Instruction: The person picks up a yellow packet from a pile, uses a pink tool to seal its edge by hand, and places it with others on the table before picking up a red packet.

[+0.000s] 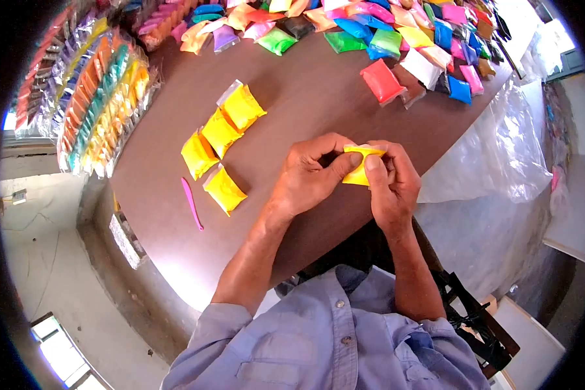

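Between both hands, above the table's near edge, is a small yellow packet (356, 177). My left hand (309, 172) pinches its upper left corner with thumb and fingers. On the other side, my right hand (394, 182) grips the upper right, thumb pressed on the front. Several more yellow packets (222, 133) lie on the table left of my hands, one (225, 190) closest to me. A thin pink plastic tool (191, 204) rests beside them. What the packet holds inside cannot be made out clearly.
A pile of many-coloured packets (383, 43) covers the far side of the brown table (292, 84). Long clear bags of coloured packets (101, 97) stand at the left edge. Clear plastic sheeting (500, 149) hangs off the right edge.
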### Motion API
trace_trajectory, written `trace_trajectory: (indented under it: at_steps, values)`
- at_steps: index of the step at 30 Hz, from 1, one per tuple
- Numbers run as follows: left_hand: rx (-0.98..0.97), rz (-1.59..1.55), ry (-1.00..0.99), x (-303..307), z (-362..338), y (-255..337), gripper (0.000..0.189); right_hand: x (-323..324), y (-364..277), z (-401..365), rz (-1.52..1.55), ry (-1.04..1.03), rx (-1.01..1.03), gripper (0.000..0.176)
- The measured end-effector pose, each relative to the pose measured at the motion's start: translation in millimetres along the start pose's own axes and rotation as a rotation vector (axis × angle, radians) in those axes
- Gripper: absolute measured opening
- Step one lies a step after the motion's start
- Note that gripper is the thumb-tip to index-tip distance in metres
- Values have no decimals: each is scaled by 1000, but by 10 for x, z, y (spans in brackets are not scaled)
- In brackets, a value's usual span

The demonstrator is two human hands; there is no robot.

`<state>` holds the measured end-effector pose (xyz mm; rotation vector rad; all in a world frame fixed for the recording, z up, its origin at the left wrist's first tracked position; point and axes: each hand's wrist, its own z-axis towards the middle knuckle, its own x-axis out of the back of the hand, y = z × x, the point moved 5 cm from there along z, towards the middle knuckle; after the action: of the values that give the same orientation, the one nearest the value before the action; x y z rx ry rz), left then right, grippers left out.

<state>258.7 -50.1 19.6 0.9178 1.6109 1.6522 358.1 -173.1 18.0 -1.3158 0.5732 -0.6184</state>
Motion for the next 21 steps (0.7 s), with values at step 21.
trace_trajectory:
  at_steps: [21]
  values:
    - [-23, -49, -44, -35, -22, -65, 20, 56, 16, -58, -21, 26, 8, 16]
